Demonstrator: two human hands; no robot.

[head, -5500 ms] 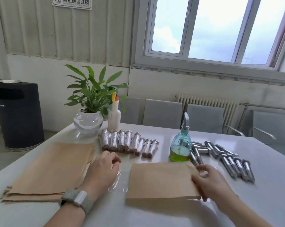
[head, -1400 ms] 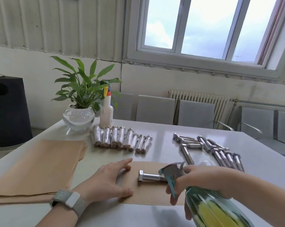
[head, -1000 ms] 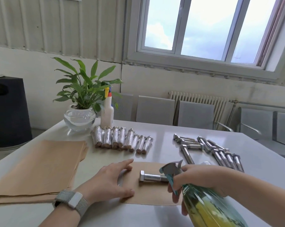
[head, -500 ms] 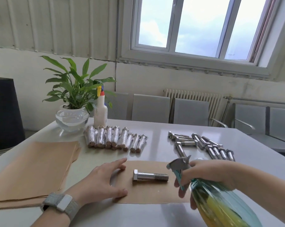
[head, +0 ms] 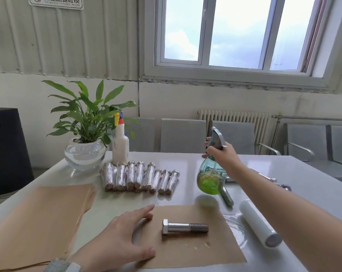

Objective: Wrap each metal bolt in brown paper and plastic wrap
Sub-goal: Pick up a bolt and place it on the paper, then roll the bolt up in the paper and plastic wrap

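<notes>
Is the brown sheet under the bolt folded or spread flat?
Spread flat: the brown sheet lies open on the table, bolt uncovered.

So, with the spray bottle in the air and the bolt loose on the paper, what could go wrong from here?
1. The right hand holds the spray bottle above the unwrapped bolts; set down carelessly, it may knock them.
2. The bolt lies loose on the brown paper and could roll.
3. Wet spots on the paper may weaken it.

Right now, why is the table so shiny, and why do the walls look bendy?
Head view: daylight from the window bounces off the glossy table, making pale glare patches; the wide lens bends the wall lines near the edges; the bolt on the brown paper looks sharp.
</notes>
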